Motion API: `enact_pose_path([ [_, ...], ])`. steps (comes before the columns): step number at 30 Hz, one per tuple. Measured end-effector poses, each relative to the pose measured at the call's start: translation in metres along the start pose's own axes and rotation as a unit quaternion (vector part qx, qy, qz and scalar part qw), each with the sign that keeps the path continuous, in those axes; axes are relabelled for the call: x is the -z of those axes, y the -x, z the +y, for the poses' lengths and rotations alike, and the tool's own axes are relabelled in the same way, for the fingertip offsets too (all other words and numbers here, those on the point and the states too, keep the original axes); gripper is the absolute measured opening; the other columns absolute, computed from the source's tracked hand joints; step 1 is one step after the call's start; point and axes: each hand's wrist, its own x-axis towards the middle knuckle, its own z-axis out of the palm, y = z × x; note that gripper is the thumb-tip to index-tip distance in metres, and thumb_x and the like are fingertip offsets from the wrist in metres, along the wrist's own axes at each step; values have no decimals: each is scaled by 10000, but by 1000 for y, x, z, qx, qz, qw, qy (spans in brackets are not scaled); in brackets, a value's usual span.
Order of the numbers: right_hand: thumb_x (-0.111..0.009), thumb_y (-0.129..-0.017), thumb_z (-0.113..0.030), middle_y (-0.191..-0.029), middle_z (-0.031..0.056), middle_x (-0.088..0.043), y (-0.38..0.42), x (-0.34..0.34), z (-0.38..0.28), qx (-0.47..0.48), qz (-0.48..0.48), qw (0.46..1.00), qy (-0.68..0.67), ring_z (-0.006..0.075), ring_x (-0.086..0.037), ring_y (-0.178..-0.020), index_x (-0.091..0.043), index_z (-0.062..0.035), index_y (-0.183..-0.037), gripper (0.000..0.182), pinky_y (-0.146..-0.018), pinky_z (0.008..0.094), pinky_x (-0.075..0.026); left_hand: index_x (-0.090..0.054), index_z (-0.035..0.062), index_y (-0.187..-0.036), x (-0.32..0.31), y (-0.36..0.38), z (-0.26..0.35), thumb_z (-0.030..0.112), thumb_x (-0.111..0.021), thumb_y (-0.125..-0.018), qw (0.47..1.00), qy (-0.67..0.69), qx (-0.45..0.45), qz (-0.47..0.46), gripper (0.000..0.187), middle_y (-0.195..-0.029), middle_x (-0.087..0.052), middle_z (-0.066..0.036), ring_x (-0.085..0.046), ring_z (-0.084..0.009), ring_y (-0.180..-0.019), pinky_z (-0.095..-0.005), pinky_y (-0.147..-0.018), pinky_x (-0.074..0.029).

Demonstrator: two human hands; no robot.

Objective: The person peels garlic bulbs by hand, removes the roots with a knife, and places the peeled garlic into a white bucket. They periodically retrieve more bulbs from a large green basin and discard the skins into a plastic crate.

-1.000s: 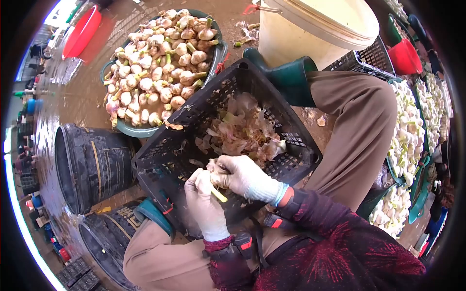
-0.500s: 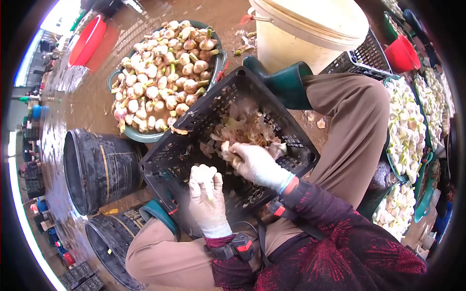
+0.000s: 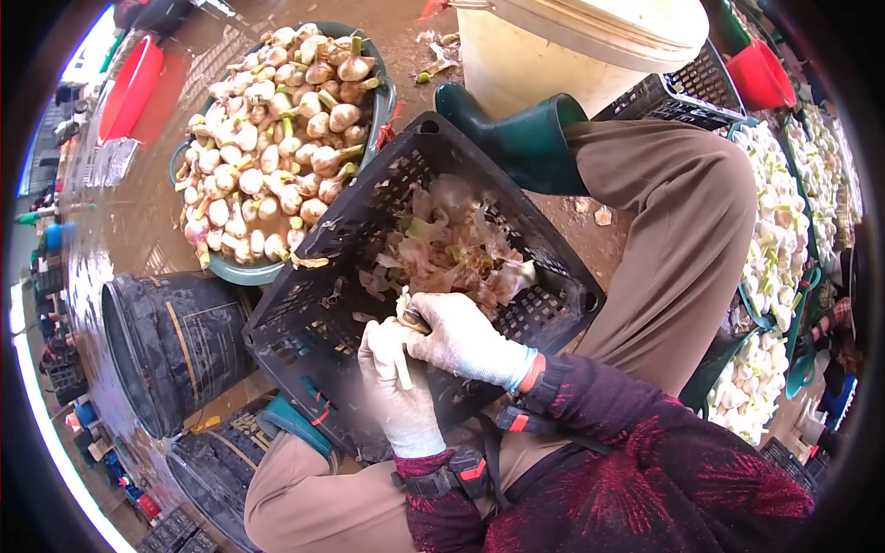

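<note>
My left hand (image 3: 398,392), in a pale glove, is closed around a garlic bulb (image 3: 403,367), its whitish stem pointing down toward my wrist. Most of the bulb is hidden by the fingers. Against it, my gloved right hand (image 3: 461,336) pinches at the top of the bulb with thumb and fingers. A small dark spot shows by the right fingertips; I cannot make out what it is. Both hands are over the near part of a black plastic crate (image 3: 304,267), where loose papery garlic skins (image 3: 452,249) lie heaped.
A green tub (image 3: 387,101) full of unpeeled garlic bulbs (image 3: 277,147) stands beyond the crate at left. Dark buckets (image 3: 175,346) are at left. A large cream bucket (image 3: 525,74) stands ahead, by my green boot (image 3: 516,138). Tubs of white peeled garlic (image 3: 774,221) line the right.
My right hand has come back from the heap of skins to the bulb in my left hand. The bits it held over the heap are gone from its fingers. The view has shifted slightly.
</note>
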Motion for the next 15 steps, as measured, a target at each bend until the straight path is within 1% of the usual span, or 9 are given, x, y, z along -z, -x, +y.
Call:
enact_pose_path([
  [2,-663,-792,-246,-786,254,-618,-4,4,-1,-97,-58,993,-27,407,-627,-757,-593,23,-888,294,-669,440,-484,-471,35,-1338,0,2,1,188,-596,-945,1000,13,17,5,440,-1252,-545,-164,-545,-275,-1165,-448,-1044,-412],
  [3,-644,-791,-246,-752,228,-617,-5,2,2,-111,-53,990,-75,318,-636,-691,-582,29,-872,294,-660,421,-486,-463,41,-1350,-1,2,3,196,-597,-945,999,26,30,7,454,-1258,-539,-165,-548,-280,-1157,-461,-1027,-426],
  [4,-644,-791,-246,-752,228,-617,-5,2,2,-109,-53,990,-74,318,-636,-691,-582,29,-872,294,-660,421,-486,-463,41,-1350,-2,0,7,196,-597,-945,999,27,29,6,454,-1258,-539,-165,-548,-280,-1157,-461,-1027,-426],
  [6,-633,-791,-232,-728,144,-608,-3,4,2,-137,-63,973,-175,191,-590,-661,-569,24,-856,272,-632,384,-481,-450,51,-1372,-4,-1,18,175,-591,-943,995,46,83,-10,469,-1260,-534,-168,-551,-283,-1153,-459,-974,-470],
  [7,-620,-814,-235,-742,63,-599,-2,4,1,-135,-76,970,-187,129,-548,-658,-564,21,-859,266,-598,321,-475,-443,40,-1377,-8,3,19,152,-606,-926,998,-23,60,9,493,-1240,-547,-172,-576,-275,-1113,-419,-908,-524],
  [10,-596,-862,-225,-765,23,-601,-3,3,2,-152,-87,945,-277,105,-545,-630,-568,3,-869,230,-579,267,-471,-430,26,-1383,2,5,23,142,-629,-905,998,24,35,-43,530,-1226,-561,-181,-597,-276,-1087,-398,-881,-550],
  [12,-563,-919,-186,-779,-6,-589,-2,18,-14,-202,-94,912,-346,36,-530,-704,-585,-46,-890,145,-617,217,-468,-415,11,-1388,-1,7,28,142,-653,-887,998,38,25,-41,570,-1222,-570,-188,-608,-281,-1078,-389,-875,-563],
  [14,-576,-920,-189,-793,5,-601,-2,17,-15,-185,-64,924,-330,69,-548,-731,-584,-30,-917,159,-640,238,-481,-398,11,-1399,-7,14,32,145,-648,-894,996,67,34,-42,580,-1243,-563,-194,-600,-283,-1106,-391,-890,-557],
  [15,-604,-908,-184,-788,43,-597,-4,10,-17,-32,-9,981,-192,109,-556,-731,-573,-20,-949,172,-658,301,-494,-389,11,-1405,-13,17,35,138,-641,-904,997,64,34,-20,575,-1228,-564,-172,-598,-258,-1092,-383,-904,-547],
])
